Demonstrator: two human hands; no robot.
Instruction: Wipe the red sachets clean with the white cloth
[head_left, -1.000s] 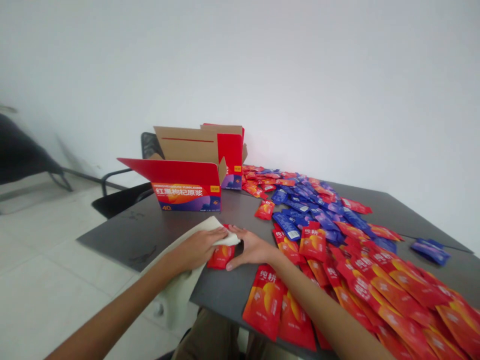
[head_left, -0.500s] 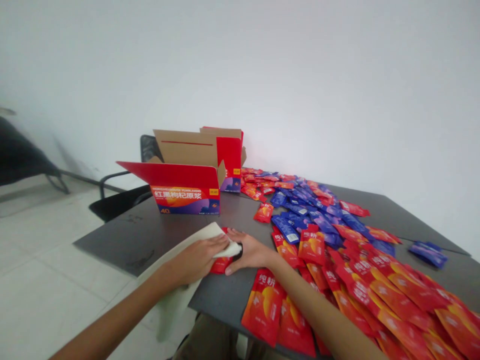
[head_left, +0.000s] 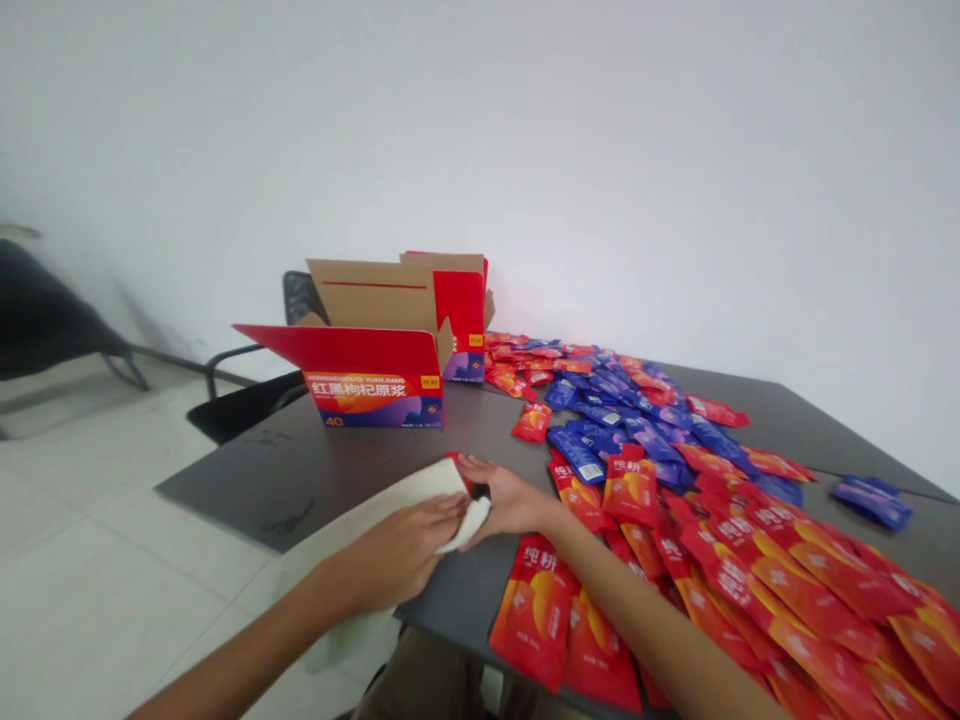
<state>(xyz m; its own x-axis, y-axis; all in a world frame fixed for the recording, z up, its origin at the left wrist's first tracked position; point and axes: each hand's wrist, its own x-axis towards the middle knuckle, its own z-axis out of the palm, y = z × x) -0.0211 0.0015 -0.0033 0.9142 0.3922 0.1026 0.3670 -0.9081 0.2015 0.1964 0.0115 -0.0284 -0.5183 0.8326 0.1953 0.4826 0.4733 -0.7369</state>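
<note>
My left hand [head_left: 405, 545] is closed on a pale cloth [head_left: 394, 495] and presses it against a red pouch [head_left: 463, 472] at the table's near edge. Most of that pouch lies hidden under the cloth and my fingers. My right hand [head_left: 510, 500] curls around the pouch's right side, thumb and fingers gripping it. The cloth's loose end hangs past the table edge below my left forearm. Right of my hands, large red pouches [head_left: 534, 610] lie in overlapping rows, with my right forearm above some of them.
An open red box [head_left: 375, 400] stands on the grey table [head_left: 300, 465], with another open box [head_left: 463, 300] behind it. Blue pouches [head_left: 577, 455] and small red ones spread toward the wall. One blue pouch [head_left: 872, 502] lies apart at right. A black chair [head_left: 240, 405] stands behind the table.
The cloth has shifted up and now covers more of the red pouch, whose lower part no longer shows. Both hands stay close together at nearly the same place.
</note>
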